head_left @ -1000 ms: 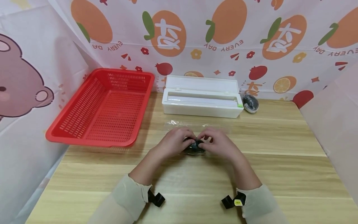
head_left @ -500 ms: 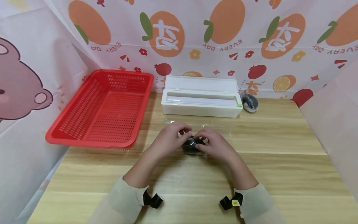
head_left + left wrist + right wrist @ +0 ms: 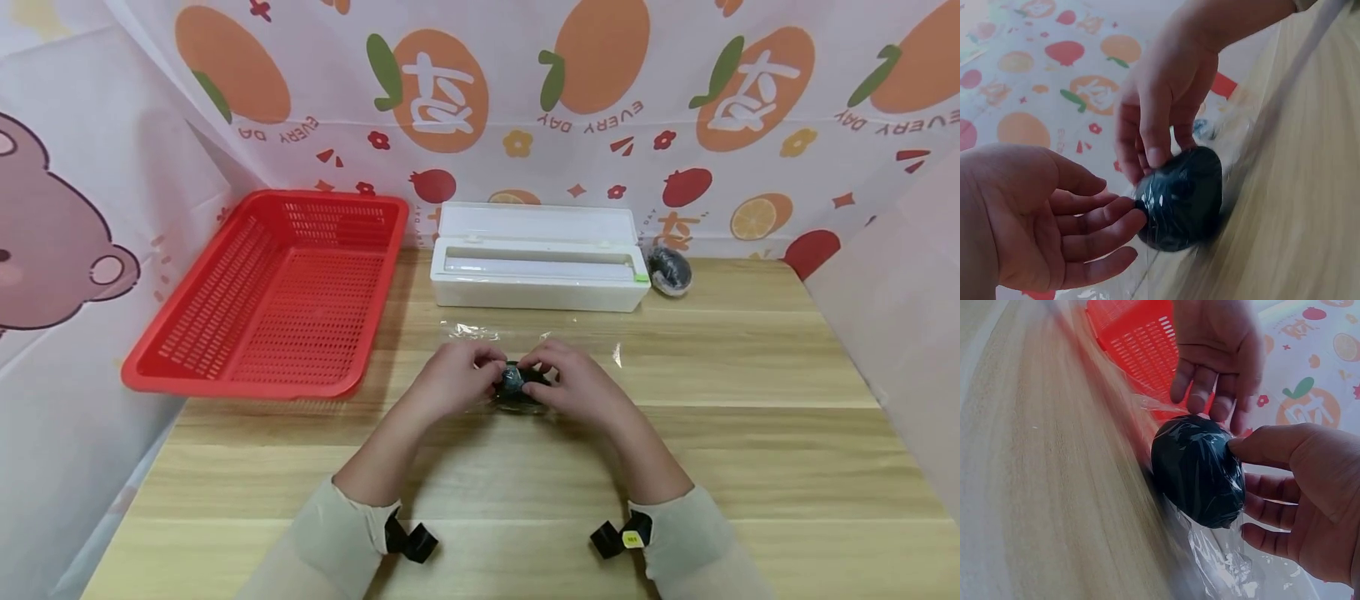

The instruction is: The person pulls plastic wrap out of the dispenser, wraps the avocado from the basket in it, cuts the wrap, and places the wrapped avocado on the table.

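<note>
A dark green, rounded, smooth object [image 3: 514, 383] lies on the table between my hands, wrapped in clear cling film [image 3: 1210, 550]. In the right wrist view, the thumb of my right hand [image 3: 581, 387] rests on its upper side and the fingers curve along its far side, holding it. My left hand [image 3: 459, 377] is at the opposite end, its fingers loosely bent and fingertips right at the wrapped surface in the left wrist view. Loose film spreads over the wood beyond both hands.
Behind the hands stands a white cling film box [image 3: 536, 292] with its lid up and a roll inside. A film-wrapped dark object [image 3: 670, 272] sits at its right end. To the left is a red plastic basket [image 3: 360, 333]. A printed cloth [image 3: 517, 175] hangs behind the table [image 3: 750, 467].
My left hand lifts slightly off the dark object, then comes back to its left end. The right hand stays on it. The view shifts a little.
</note>
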A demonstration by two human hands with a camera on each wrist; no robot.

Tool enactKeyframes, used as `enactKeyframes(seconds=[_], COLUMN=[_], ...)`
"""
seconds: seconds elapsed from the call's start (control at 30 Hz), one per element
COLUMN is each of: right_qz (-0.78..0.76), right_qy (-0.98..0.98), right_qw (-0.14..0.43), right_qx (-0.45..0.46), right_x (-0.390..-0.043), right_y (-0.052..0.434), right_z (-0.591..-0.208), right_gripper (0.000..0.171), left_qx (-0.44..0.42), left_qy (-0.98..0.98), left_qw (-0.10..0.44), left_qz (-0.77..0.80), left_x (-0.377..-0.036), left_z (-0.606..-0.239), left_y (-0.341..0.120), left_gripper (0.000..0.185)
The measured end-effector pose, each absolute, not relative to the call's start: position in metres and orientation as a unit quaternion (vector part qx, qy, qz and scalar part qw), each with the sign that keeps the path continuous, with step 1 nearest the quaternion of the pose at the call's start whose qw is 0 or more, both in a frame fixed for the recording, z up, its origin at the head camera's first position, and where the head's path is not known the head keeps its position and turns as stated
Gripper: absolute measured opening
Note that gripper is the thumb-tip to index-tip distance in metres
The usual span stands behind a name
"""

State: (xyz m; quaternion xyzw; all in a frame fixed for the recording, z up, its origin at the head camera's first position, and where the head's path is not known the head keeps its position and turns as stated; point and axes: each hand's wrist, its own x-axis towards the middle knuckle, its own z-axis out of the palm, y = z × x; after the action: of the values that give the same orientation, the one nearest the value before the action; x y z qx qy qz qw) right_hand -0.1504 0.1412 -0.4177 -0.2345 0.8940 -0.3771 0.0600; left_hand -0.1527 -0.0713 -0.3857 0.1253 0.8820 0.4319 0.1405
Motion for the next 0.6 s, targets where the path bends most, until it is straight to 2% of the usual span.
enactKeyframes(seconds=[0.17,0.27,0.43,0.6], right_qz=[-0.376,-0.377,-0.378,-0.382], right_qy=[0.895,0.895,0.893,0.891], right_qw=[0.066,0.068,0.06,0.054], right_qx=[-0.23,-0.228,-0.237,-0.237], right_x=[-0.152,-0.154,-0.156,-0.157], right_y=[0.141,0.142,0.144,0.145], right_z=[-0.418,-0.419,-0.421,-0.422], right_gripper=[0.025,0.025,0.026,0.025], left_qx=[0.126,0.14,0.251,0.313], left_qy=[0.906,0.921,0.913,0.908], left_qw=[0.106,0.063,-0.027,-0.036], left_qz=[0.389,0.359,0.321,0.275], left_x=[-0.158,-0.158,-0.154,-0.154], left_z=[-0.391,-0.393,-0.396,-0.403], left_y=[-0.076,-0.074,-0.066,-0.062], left_gripper=[0.01,0.009,0.01,0.02])
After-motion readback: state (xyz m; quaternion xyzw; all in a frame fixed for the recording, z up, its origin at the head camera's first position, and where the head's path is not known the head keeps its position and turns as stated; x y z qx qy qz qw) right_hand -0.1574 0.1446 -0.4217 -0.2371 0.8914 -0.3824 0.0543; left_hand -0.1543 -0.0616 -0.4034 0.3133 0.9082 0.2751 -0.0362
